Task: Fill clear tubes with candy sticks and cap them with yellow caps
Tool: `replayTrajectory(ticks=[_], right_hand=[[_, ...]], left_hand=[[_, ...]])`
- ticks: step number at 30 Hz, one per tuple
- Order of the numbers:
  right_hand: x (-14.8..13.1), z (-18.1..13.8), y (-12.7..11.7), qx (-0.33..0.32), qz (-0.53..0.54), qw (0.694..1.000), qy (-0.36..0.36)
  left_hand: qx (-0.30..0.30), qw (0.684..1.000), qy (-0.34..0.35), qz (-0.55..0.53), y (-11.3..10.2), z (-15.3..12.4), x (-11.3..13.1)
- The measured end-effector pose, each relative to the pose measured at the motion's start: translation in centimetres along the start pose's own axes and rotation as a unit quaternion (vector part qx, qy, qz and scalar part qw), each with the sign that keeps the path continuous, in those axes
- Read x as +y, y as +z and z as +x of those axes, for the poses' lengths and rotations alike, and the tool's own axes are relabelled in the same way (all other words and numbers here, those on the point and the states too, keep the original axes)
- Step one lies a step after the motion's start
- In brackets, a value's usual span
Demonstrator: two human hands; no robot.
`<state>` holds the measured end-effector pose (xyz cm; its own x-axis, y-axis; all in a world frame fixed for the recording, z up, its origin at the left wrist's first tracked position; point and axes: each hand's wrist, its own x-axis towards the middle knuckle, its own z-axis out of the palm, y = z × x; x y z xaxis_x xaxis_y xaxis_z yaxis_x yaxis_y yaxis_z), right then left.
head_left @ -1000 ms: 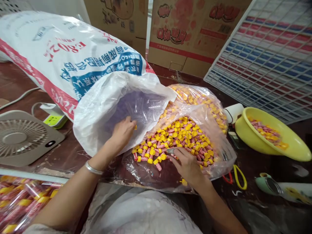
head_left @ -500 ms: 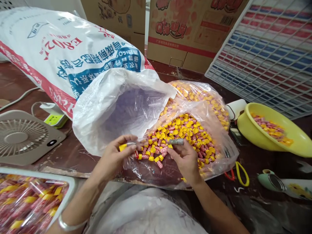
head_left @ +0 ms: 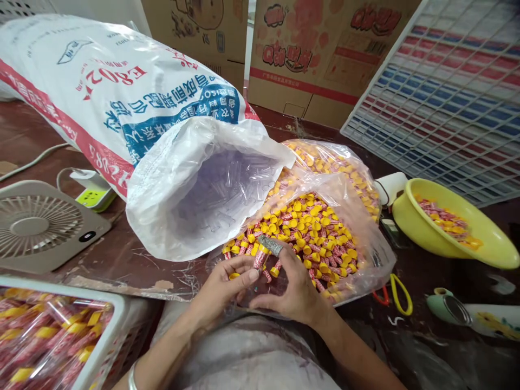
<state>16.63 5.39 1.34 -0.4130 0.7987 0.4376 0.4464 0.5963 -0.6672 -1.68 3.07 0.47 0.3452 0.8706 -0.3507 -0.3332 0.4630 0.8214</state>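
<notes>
My left hand (head_left: 229,284) pinches a small clear tube (head_left: 260,261) with a red-and-white patterned inside and a yellow cap at its top end. My right hand (head_left: 294,290) has its thumb and index finger spread apart. Grey tape wraps that index finger, whose tip rests on the tube's cap. Beyond both hands lies a clear plastic bag (head_left: 376,260), its mouth open towards me, with many small red-patterned pieces with yellow caps (head_left: 320,233) spilling out. To the left of it, a white woven sack (head_left: 154,203) gapes open, showing clear tubes (head_left: 231,184) inside.
At lower left, a white basket (head_left: 117,303) holds filled tubes. A fan (head_left: 40,227) and power strip (head_left: 95,196) stand behind it. On the right are a yellow bowl (head_left: 426,235), scissors (head_left: 400,295) and a green-white cylinder (head_left: 459,309). Cartons (head_left: 300,59) and a wire rack (head_left: 439,97) stand behind.
My left hand has moved right and nearer to me, with the capped tube now showing patterned contents. My right hand has come closer, its thumb now apart and its taped finger on the cap.
</notes>
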Motion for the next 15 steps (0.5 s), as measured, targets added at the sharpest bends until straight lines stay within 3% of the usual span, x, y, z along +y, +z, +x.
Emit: replayTrajectory(ticks=[6,8,11,13,15], right_hand=[[0.0,-0.2,1.9,0.043,-0.086,0.993,-0.064],[-0.1,-0.1,1.7,0.019,-0.086,0.993,-0.083],[0.2,0.4,-0.1,-0.070,-0.079,0.991,-0.087],[1.1,0.7,-2.0,-0.087,-0.093,0.990,-0.064],[2.4,0.5,-3.8,-0.064,-0.132,0.988,-0.038]], left_hand=[[-0.037,0.999,-0.009,0.004,0.2,0.8,0.3],[-0.056,0.997,0.003,0.060,0.3,1.1,0.9],[-0.080,0.973,0.017,0.217,0.0,1.5,2.9],[-0.040,0.922,0.060,0.380,-0.9,2.1,4.9],[0.057,0.809,0.127,0.571,-2.4,3.2,6.9]])
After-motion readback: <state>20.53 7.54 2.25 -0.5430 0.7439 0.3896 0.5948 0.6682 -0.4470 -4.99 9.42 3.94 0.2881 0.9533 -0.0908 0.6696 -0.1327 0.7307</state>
